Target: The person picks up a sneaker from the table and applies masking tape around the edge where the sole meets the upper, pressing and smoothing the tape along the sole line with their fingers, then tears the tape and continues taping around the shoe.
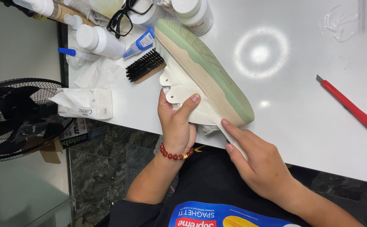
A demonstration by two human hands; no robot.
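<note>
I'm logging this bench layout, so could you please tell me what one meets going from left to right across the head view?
Black fan → tissue pack → black-bristled brush → left hand gripping the white shoe → right hand holding a white tool against its sole edge → red utility knife on the white table.

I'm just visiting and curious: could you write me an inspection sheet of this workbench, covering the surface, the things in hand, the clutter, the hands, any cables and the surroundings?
Surface: glossy white table, lamp glare.
Job's things: white leather sneaker with green-tinted sole, tilted on its side; thin white tool at its heel.
Clutter: black-bristled wooden brush, white plastic bottles, black-framed glasses, red utility knife, tissue pack.
Grippers: left hand grips the sneaker's upper; right hand holds the tool.
Cables: nothing seen.
Surroundings: black fan, dark marble floor.
</note>
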